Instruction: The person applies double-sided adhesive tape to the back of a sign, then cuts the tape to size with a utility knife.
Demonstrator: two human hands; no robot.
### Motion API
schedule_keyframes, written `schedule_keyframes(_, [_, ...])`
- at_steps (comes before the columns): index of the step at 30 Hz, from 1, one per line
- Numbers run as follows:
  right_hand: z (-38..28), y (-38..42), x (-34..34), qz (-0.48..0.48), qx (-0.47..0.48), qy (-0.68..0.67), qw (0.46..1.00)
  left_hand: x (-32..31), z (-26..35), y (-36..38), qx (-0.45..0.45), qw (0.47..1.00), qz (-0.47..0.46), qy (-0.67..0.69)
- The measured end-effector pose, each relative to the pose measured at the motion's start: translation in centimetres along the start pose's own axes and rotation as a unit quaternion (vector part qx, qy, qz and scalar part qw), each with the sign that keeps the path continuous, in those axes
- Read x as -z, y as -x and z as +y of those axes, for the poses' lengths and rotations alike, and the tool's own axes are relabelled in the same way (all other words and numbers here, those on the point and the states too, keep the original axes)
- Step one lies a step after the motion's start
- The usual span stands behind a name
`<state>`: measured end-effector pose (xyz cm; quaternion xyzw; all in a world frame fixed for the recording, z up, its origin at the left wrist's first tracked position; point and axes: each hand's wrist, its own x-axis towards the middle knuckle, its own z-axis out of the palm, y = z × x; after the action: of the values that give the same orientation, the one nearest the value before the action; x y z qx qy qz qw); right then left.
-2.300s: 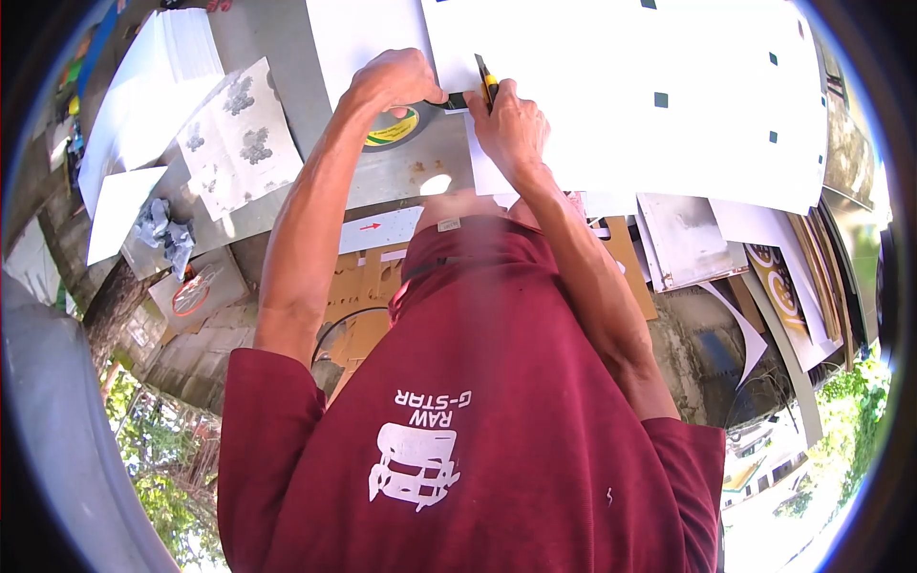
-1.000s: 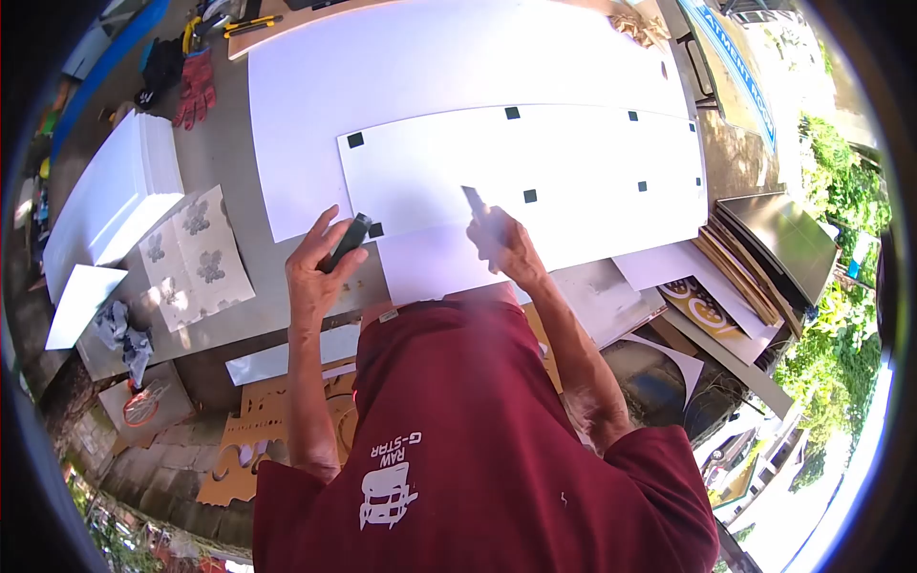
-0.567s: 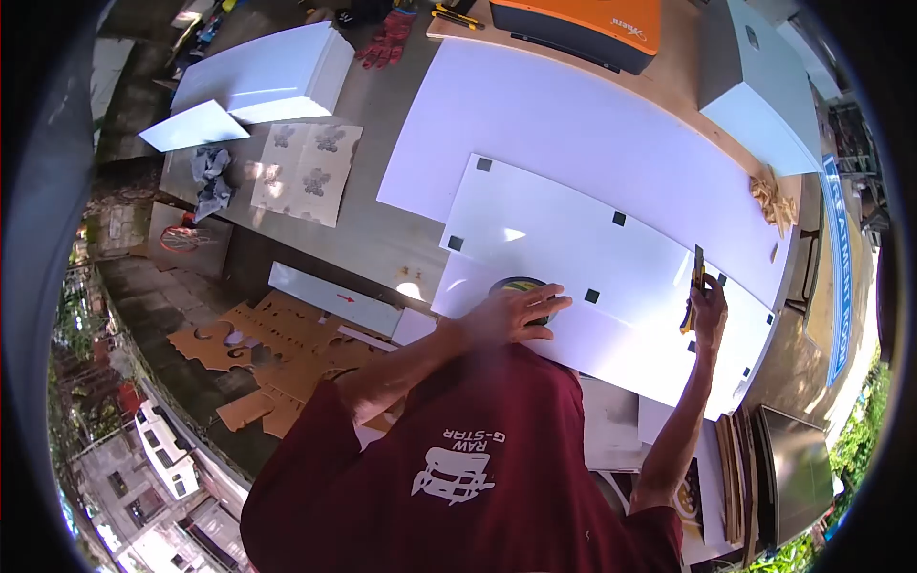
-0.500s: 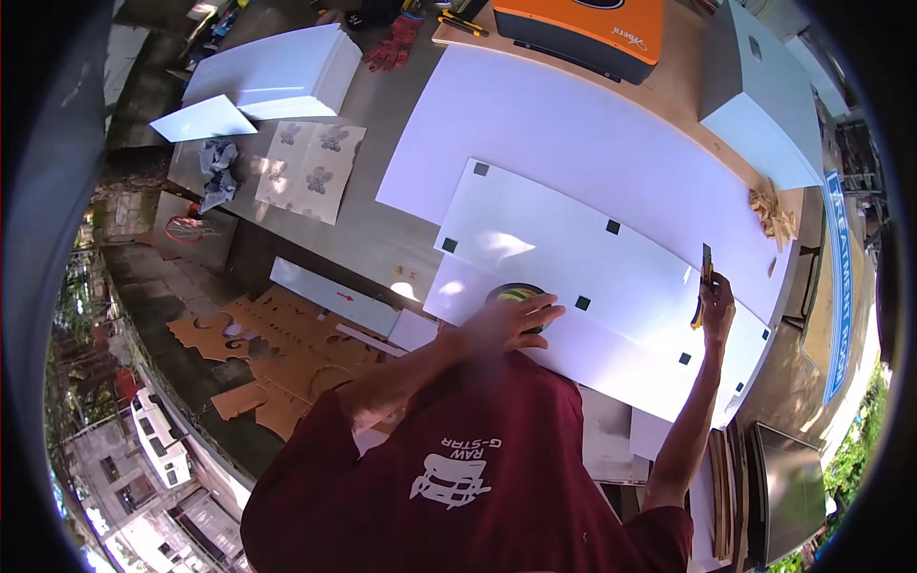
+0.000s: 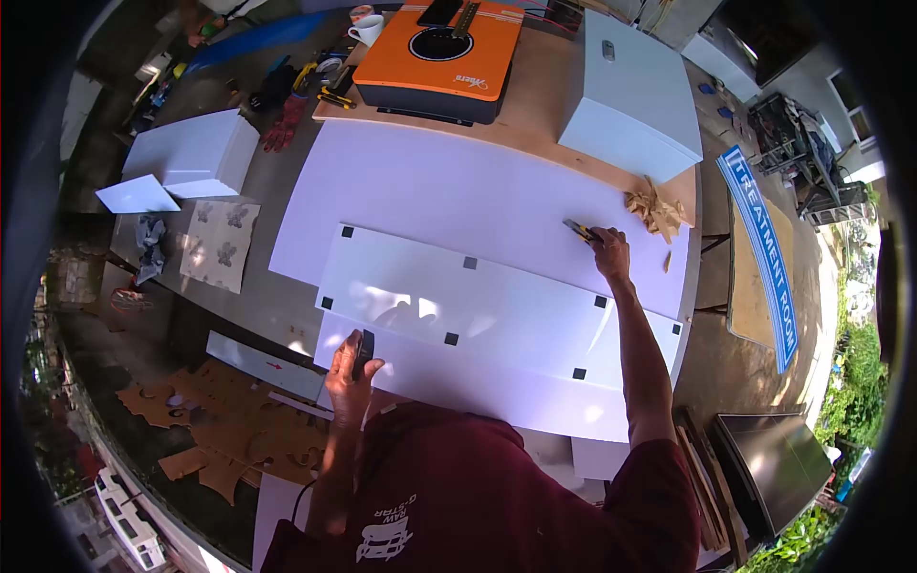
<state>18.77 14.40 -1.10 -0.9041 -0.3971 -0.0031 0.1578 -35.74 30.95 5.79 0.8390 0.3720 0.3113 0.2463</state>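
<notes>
My left hand [image 5: 351, 371] is closed round a dark roll of tape [image 5: 363, 354], held on edge over the near left part of the white sheet. My right hand [image 5: 611, 255] grips a yellow and black utility knife [image 5: 581, 230] above the far right part of the large white sheet [image 5: 411, 172]. Between the hands lies a long white panel [image 5: 516, 310] with several small black squares along its edges. One of these squares [image 5: 451, 339] is just right of my left hand.
An orange box [image 5: 449, 72] and a pale grey cabinet [image 5: 630, 105] stand at the back. Crumpled brown paper [image 5: 655, 210] lies at the right. White stacked sheets [image 5: 191, 153], a red glove [image 5: 285, 124] and patterned paper [image 5: 220, 244] are at the left.
The view has shifted to the right. My left hand has lifted the tape roll and turned it on edge. My right hand has moved the knife farther over the large sheet.
</notes>
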Motion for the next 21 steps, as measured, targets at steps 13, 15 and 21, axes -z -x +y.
schedule_keyframes(13, [14.6, 19.1, 6.7, 0.156, -0.194, 0.008, 0.968, -10.3, 0.7, -17.1, -0.167, 0.979, -0.102, 0.065])
schedule_keyframes(15, [18.2, 23.8, 7.7, 0.149, -0.254, 0.078, 0.953, -12.8, 0.1, -19.8, -0.170, 0.979, -0.110, 0.032])
schedule_keyframes(21, [25.7, 33.9, 7.0, 0.071, -0.372, -0.009, 0.925, -19.3, -2.4, -23.7, -0.157, 0.978, -0.140, -0.018])
